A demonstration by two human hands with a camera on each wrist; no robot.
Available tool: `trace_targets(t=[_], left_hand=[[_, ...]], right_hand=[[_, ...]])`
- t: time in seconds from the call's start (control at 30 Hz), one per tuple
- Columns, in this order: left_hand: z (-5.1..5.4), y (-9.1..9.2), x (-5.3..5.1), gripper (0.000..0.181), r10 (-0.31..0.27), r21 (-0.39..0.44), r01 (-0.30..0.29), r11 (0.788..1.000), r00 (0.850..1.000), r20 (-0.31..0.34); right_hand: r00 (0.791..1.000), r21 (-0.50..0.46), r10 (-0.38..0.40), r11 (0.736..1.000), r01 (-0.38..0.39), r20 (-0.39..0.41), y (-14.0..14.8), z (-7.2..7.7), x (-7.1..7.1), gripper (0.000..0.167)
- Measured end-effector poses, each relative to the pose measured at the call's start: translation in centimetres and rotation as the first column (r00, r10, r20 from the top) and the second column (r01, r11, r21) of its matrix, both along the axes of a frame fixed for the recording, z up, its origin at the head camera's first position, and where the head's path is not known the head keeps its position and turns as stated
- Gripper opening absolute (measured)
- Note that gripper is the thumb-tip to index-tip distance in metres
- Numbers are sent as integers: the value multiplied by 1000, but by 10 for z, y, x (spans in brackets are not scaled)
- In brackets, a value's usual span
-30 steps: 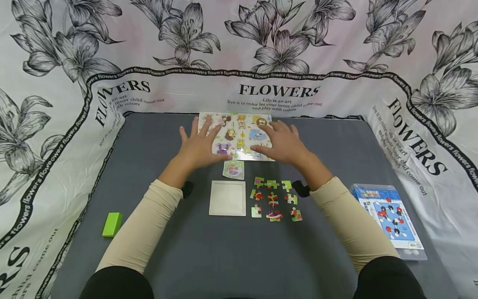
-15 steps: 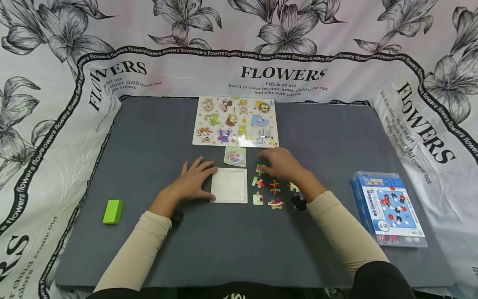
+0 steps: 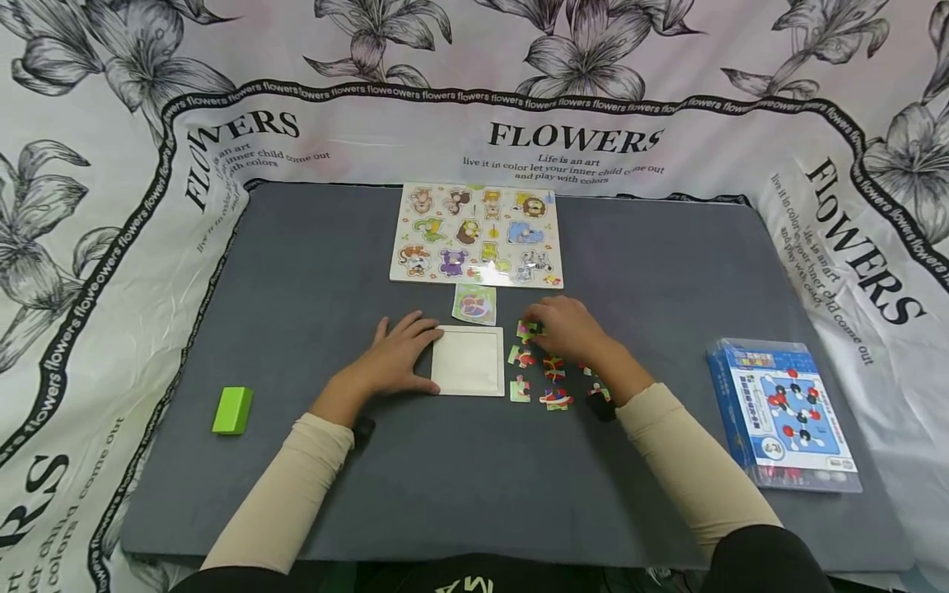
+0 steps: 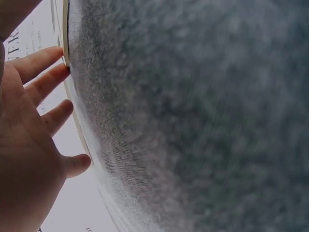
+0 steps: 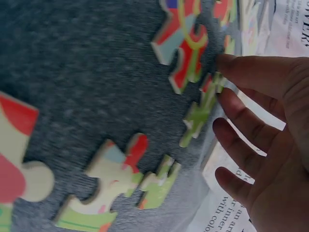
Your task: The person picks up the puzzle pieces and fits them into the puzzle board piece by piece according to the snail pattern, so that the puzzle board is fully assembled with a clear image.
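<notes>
Along the left edge of a pale square puzzle tray (image 3: 469, 362), my left hand (image 3: 396, 358) rests with its fingers spread and touching the rim. Right of the tray lie several colourful jigsaw pieces (image 3: 521, 389). My right hand (image 3: 569, 329) is over the far side of that group and covers part of it. In the right wrist view, its thumb and index finger pinch the end of a green puzzle piece (image 5: 197, 116), which is low at the table surface. A small picture card (image 3: 474, 305) lies just beyond the tray.
A board with animal pictures (image 3: 478, 235) lies at the back of the grey table (image 3: 445, 486). On the left stands a green block (image 3: 233, 410). A blue boxed molecule set (image 3: 789, 416) is at the right. Flower-printed cloth surrounds the table.
Both hands have left the animal board and come nearer. The left hand came to the tray's edge, the right to the puzzle pieces, where it took hold of one. The head view also shifted.
</notes>
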State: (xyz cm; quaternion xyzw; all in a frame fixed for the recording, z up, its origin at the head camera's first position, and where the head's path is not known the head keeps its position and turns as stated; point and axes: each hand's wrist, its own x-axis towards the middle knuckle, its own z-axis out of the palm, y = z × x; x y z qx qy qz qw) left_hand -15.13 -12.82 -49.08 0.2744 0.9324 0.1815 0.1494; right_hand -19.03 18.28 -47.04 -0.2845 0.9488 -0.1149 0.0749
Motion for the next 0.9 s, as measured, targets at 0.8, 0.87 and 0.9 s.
trace_targets(t=[0.8,0.87,0.9], left_hand=[[1,-1,-2,91,150,-104,-136,985,979,136],[3,-1,-2,91,151,-109,-136,985,978,144],[4,-1,-2,91,152,-111,-136,984,977,149]], right_hand=[[975,-58,201,977,-207,-89,-89,-13,5,18],[976,-61,203,976,-209,-80,-93,-16,5,18],[975,-62,204,976,-210,-84,-95,-18,5,18]])
